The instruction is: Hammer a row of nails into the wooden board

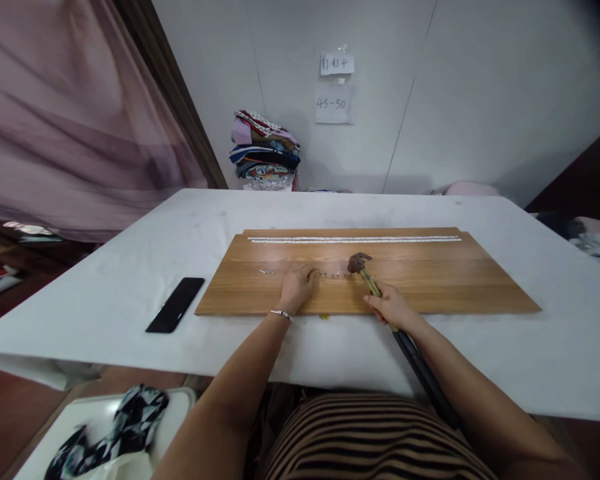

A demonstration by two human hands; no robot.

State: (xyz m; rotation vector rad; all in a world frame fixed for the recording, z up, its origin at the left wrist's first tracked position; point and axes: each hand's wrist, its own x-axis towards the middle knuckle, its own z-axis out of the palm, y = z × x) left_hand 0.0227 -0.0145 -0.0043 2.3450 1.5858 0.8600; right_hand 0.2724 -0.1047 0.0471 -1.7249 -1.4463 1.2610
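My right hand (389, 304) is wrapped round the handle of a claw hammer (359, 262). The hammer's brown head hangs over the wooden board (445, 283), just right of my left hand. On the board rests my left hand (298, 287), its fingertips drawn together at the left end of a short row of nails (332, 275) standing in the wood. Whatever is between those fingertips is too small to make out. Several loose nails (267, 271) lie to the left of this hand. The hammer's black grip runs back beneath my right forearm.
White strips (355, 239) lie along the board's far side. A black phone (175, 305) is on the white table (130, 267), left of the board. Folded clothes (266, 150) are stacked beyond the far edge. A white stool (180, 402) holding patterned cloth stands at front left.
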